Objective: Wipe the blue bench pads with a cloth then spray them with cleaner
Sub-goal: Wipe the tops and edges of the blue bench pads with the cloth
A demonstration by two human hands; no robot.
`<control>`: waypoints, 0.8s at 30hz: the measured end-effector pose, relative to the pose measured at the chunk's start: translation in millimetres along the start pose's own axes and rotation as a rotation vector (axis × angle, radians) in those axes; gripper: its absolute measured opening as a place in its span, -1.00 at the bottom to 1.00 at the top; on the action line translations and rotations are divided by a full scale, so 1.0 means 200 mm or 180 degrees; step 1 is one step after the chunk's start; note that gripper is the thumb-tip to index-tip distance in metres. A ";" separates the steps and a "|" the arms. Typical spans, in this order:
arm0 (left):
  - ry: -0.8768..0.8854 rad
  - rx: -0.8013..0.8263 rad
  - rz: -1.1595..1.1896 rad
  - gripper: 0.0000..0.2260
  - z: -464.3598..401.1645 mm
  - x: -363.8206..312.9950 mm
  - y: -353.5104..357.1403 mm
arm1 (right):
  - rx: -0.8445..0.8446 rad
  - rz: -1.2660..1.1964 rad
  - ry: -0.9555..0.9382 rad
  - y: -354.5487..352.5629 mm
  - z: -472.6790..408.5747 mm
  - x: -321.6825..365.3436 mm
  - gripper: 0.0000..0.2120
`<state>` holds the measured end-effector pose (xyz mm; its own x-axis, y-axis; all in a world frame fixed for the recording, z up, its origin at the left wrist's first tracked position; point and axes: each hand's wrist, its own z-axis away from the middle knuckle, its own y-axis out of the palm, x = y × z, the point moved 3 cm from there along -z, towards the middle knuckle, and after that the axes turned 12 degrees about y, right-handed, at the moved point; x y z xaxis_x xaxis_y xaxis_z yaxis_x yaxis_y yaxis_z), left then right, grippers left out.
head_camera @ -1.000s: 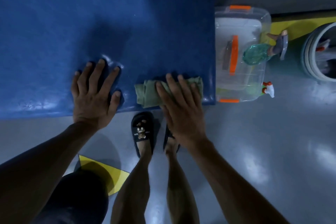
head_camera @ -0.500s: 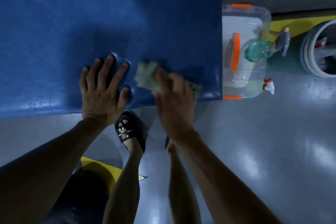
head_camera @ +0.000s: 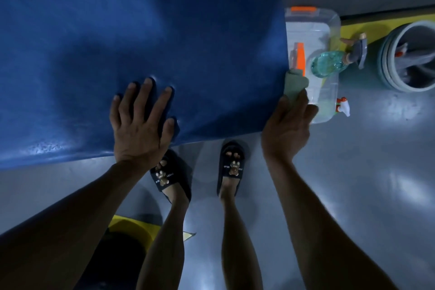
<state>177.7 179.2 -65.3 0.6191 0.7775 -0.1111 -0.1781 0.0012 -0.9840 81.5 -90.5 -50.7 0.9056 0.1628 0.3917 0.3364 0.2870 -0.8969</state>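
A wide blue bench pad (head_camera: 164,37) fills the upper left of the view. My left hand (head_camera: 141,122) presses flat on its near edge, fingers spread and denting the padding. My right hand (head_camera: 288,125) grips a bunched green cloth (head_camera: 295,83) just past the pad's right end, over the near corner of a clear box. A teal spray bottle (head_camera: 329,63) with a grey trigger lies on top of that box. A second sprayer with a white and red nozzle (head_camera: 343,107) sticks out beside the box.
The clear plastic storage box (head_camera: 329,23) with orange latches stands on the grey floor right of the pad. A grey round bucket (head_camera: 390,54) holding tools is at the far right. My sandalled feet (head_camera: 231,167) stand below the pad's edge. Yellow floor markings show near the bucket.
My right hand has carried the cloth from the pad's near edge rightward, off the pad's end and over the box. The left hand stays pressed on the pad. My feet have stepped apart.
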 end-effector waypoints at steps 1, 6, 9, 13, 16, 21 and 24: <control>0.0008 0.0001 0.0008 -0.45 0.00 0.00 0.00 | 0.0105 -0.0036 -0.0128 0.01 0.09 0.01 -0.49; 0.0043 0.0073 0.0071 -0.46 0.01 0.01 -0.01 | 0.0746 0.0387 -0.1661 -0.01 0.29 0.03 -0.42; 0.0036 0.0138 0.0075 -0.46 0.01 0.01 -0.02 | 0.0550 0.0669 -0.1544 -0.10 0.00 -0.04 -0.42; 0.0081 0.0099 0.0211 -0.48 0.01 0.01 -0.06 | 0.0396 0.0749 -0.0582 -0.12 -0.15 -0.03 -0.46; 0.0224 0.0019 0.0537 -0.51 0.02 0.03 -0.13 | 0.0431 0.0369 -0.0447 -0.08 -0.03 0.04 -0.47; 0.0191 -0.0189 0.0439 -0.53 -0.04 0.24 -0.22 | 0.0089 0.0377 -0.1847 -0.03 0.24 0.15 -0.49; 0.0091 -0.0122 0.0232 -0.53 -0.09 0.38 -0.18 | -0.0049 0.0621 -0.2196 0.01 0.22 0.18 -0.53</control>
<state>244.0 227.6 -41.6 0.6273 0.7562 -0.1862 -0.1944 -0.0794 -0.9777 102.9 -43.0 -28.8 0.5814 0.7711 0.2597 0.1932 0.1792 -0.9646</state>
